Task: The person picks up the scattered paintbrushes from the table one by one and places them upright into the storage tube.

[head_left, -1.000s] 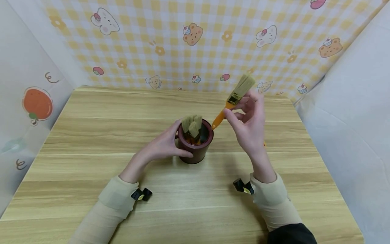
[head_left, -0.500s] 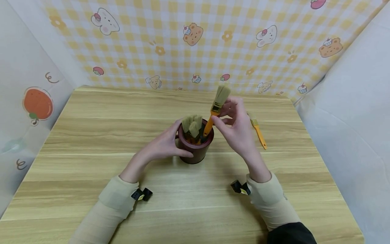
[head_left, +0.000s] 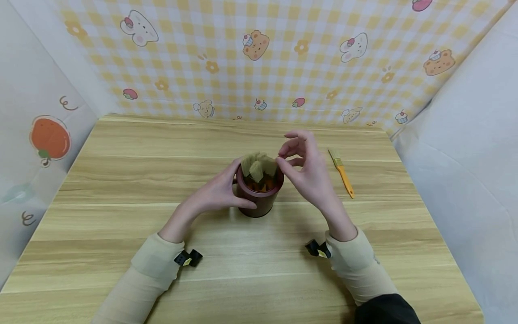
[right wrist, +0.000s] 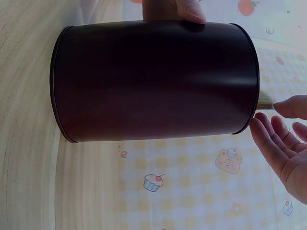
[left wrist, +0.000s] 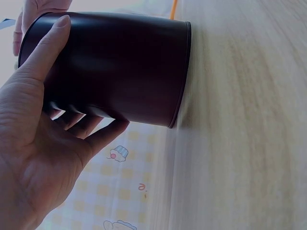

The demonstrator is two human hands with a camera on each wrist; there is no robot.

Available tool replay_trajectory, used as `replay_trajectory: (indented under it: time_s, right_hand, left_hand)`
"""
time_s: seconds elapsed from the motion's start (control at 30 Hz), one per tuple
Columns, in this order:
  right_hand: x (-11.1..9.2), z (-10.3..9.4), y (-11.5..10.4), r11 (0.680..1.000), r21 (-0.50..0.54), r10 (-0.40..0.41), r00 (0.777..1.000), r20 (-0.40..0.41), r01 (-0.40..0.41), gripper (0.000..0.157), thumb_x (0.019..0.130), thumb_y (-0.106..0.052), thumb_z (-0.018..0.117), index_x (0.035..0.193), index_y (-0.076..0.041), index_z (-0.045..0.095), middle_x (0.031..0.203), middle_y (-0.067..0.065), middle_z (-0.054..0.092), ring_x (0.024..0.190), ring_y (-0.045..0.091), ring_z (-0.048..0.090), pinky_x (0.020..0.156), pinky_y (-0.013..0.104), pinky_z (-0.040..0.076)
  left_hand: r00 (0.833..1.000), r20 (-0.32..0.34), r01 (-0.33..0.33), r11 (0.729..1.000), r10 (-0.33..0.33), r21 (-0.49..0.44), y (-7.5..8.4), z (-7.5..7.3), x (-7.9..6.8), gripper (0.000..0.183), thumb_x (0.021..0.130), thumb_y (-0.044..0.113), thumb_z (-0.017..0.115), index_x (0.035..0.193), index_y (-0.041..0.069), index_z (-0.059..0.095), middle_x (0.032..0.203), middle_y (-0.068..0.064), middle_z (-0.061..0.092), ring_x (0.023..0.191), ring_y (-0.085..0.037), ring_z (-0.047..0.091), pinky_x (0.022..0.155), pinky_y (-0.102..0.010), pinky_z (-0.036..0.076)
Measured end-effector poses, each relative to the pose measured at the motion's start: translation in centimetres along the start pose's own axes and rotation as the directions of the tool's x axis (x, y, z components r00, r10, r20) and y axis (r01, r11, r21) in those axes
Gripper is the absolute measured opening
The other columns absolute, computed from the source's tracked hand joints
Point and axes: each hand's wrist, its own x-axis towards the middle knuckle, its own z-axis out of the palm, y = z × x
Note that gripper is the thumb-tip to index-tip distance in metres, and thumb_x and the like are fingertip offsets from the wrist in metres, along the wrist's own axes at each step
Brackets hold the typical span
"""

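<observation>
A dark brown cylindrical pot (head_left: 259,206) stands upright on the table in the head view. Bunched at its mouth are the pale bristles (head_left: 256,168) of several paintbrushes, handles down inside. My left hand (head_left: 216,191) grips the pot from the left, thumb along the near side; in the left wrist view the fingers (left wrist: 108,134) curl behind it. Over the right rim is my right hand (head_left: 309,173), thumb and fingers parted beside the bristles of the rightmost brush (head_left: 269,165). The right wrist view shows the thumb (right wrist: 292,106) just off those bristle tips.
Another paintbrush (head_left: 343,175), with an orange handle, lies on the wooden table (head_left: 259,279) to the right of the pot. Behind rises a yellow checked cloth (head_left: 283,72); white sheets (head_left: 469,148) flank both sides.
My right hand has moved left and lowered a paintbrush handle-first into the pot, then let it go. The paintbrush lying on the right came into view. My left hand stays on the pot.
</observation>
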Motion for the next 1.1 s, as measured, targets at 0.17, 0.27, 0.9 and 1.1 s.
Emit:
replay_trajectory:
  time_s: [0.17,0.27,0.9,1.1]
  right_hand:
    - [0.1,-0.3,0.2,1.000,0.002,-0.001,1.000,-0.013,0.001,0.050,0.093,0.004,0.070,0.136,-0.002,0.046,0.102,0.013,0.065,0.089,0.014,0.067,0.073,0.019,0.059]
    - [0.2,-0.8,0.4,1.000,0.006,-0.007,0.999,-0.038,0.007,0.049,0.093,0.004,0.070,0.136,0.000,0.046,0.101,0.014,0.066,0.087,0.010,0.067,0.071,0.019,0.059]
    - [1.6,-7.3,5.2,0.986,0.042,0.167,0.952,-0.255,-0.161,0.043,0.096,0.001,0.063,0.134,-0.013,0.051,0.097,-0.006,0.062,0.085,0.017,0.070,0.071,0.020,0.061]
    - [1.5,-9.0,7.1,0.960,-0.044,0.257,0.931,-0.260,-0.277,0.046,0.095,0.000,0.064,0.138,-0.008,0.048,0.099,-0.005,0.060,0.087,0.009,0.066,0.072,0.017,0.060]
  left_hand:
    - [1.000,-0.001,-0.008,1.000,0.008,-0.005,0.1,0.0,0.0,0.116,0.069,0.040,0.097,0.160,0.033,0.024,0.156,-0.003,0.044,0.148,-0.024,0.042,0.124,-0.053,0.032]
    - [1.000,0.000,0.006,1.000,-0.006,-0.002,0.1,0.0,0.0,0.117,0.069,0.040,0.097,0.160,0.034,0.024,0.156,-0.003,0.044,0.148,-0.025,0.041,0.124,-0.054,0.033]
    - [1.000,0.000,0.028,1.000,-0.028,0.006,0.1,0.0,0.0,0.118,0.068,0.041,0.097,0.160,0.034,0.023,0.159,-0.003,0.041,0.151,-0.026,0.038,0.125,-0.055,0.030]
    - [1.000,-0.001,0.029,0.999,-0.029,0.015,0.1,0.1,0.0,0.119,0.069,0.041,0.096,0.161,0.033,0.022,0.160,-0.004,0.040,0.151,-0.027,0.037,0.125,-0.056,0.030]
